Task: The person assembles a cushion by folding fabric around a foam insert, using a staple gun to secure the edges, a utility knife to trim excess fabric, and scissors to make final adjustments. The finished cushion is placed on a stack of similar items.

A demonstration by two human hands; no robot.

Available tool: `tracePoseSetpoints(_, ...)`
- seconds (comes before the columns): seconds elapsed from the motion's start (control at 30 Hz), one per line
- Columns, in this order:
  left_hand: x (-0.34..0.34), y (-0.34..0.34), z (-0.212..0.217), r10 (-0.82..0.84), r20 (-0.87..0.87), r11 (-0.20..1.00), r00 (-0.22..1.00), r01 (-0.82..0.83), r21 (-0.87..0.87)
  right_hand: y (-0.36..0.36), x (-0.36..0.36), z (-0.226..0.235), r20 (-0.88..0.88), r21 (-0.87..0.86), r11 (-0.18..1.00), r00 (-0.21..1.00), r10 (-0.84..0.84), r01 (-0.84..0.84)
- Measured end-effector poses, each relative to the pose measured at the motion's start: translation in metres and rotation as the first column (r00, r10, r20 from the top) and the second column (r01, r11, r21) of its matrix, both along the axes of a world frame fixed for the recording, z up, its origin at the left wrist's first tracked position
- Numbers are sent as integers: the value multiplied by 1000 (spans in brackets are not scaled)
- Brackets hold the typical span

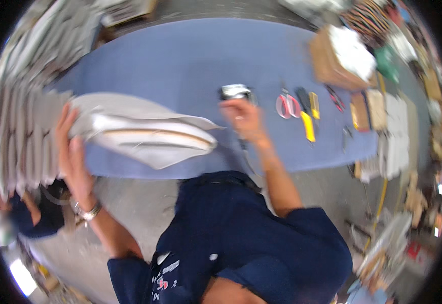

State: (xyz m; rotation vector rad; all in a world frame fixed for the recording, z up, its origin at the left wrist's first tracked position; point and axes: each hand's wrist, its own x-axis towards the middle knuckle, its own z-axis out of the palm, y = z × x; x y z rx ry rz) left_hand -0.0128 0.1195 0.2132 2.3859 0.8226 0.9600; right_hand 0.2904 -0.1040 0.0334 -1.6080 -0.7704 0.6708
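Observation:
A long, pale grey fabric-covered piece [145,134] lies across the left half of the blue table. Its near side gapes, showing a white inside with a brown strip along it. My left hand [74,152] is closed on the left end of this piece, fingers on the far side and thumb nearer. My right hand [246,121] is over the middle of the table, blurred, with fingers curled in. Just beyond its fingertips sits a small black and shiny silver object [236,91], whose kind I cannot make out. Whatever the right fingers may hold is hidden.
Stacked grey padded pieces [26,131] rise at the left. On the blue table [190,55] lie red-handled scissors [287,105], a yellow cutter [307,126] and other hand tools. An open cardboard box [335,63] occupies the far right. Another person [36,218] is at lower left.

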Motion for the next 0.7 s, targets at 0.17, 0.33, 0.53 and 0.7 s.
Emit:
tracePoseSetpoints(0.17,52,-5,4,164,-30,967,986,-155,203,-113,166,-161,661,-204,818,692,-291,539)
tracePoseSetpoints(0.33,46,-8,-4,171,-30,960,985,-160,230,-122,172,-197,727,-467,640,677,-115,610)
tracePoseSetpoints(0.53,57,-17,-10,117,6,923,993,-111,368,-134,182,-191,685,-455,669,711,-158,588)
tracePoseSetpoints(0.7,46,-20,-19,111,42,891,993,-118,438,-114,183,-140,-345,-344,878,825,-448,333)
